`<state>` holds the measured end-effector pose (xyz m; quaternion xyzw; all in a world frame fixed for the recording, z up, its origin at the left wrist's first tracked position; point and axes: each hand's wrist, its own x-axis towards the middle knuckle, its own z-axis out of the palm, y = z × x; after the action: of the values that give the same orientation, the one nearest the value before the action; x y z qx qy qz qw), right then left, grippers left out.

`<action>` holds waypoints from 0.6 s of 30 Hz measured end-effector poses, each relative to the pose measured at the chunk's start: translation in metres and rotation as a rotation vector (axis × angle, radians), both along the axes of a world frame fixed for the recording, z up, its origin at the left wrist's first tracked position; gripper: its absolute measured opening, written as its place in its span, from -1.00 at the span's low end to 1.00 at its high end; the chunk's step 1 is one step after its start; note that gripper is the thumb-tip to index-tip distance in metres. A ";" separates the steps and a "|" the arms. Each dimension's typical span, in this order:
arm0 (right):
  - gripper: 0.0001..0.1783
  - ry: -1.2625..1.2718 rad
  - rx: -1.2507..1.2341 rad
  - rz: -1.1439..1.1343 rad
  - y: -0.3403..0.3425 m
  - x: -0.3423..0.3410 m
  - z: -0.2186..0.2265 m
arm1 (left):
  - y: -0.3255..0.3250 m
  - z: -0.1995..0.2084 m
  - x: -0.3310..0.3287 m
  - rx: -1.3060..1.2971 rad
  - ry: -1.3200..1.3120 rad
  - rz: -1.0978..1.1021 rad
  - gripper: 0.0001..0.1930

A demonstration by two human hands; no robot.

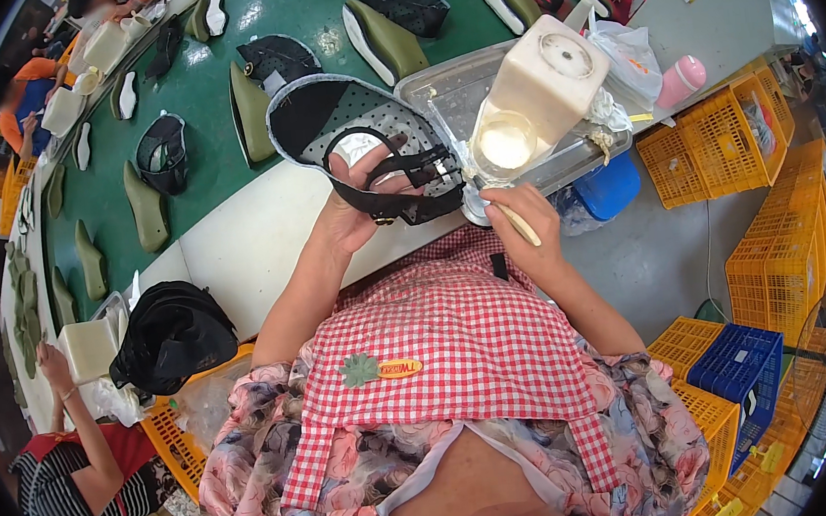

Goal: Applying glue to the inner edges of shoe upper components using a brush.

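Observation:
My left hand holds up a black shoe upper with a dotted grey lining, its fingers gripping the strap end. In my right hand is a brush with a pale wooden handle. Its head meets the edge of the upper, beside the glue jug; the bristles are hard to make out. The white plastic jug has a cut-out mouth with cream-coloured glue inside. It lies in a clear, glue-smeared tray on the table's near edge.
Olive shoe lasts and several black uppers sit on the green conveyor. A black cloth bundle lies at left, near a co-worker's arm. Yellow crates, a blue bin and a pink bottle stand at right.

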<state>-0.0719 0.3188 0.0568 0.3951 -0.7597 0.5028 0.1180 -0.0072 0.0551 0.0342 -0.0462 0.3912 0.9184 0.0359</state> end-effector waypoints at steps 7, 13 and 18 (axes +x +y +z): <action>-0.82 0.056 0.008 0.040 -0.008 -0.003 0.001 | 0.001 -0.006 0.000 -0.168 -0.007 0.005 0.27; -0.83 -0.131 0.055 0.032 -0.006 -0.006 -0.011 | 0.001 -0.024 0.002 -0.075 0.118 0.058 0.17; -0.83 -0.124 0.093 0.072 -0.004 0.001 -0.011 | 0.006 -0.022 0.000 -0.074 0.090 0.038 -0.27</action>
<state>-0.0711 0.3153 0.0453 0.3954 -0.7732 0.4946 0.0341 -0.0069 0.0609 0.0122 -0.0137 0.4254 0.9049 -0.0010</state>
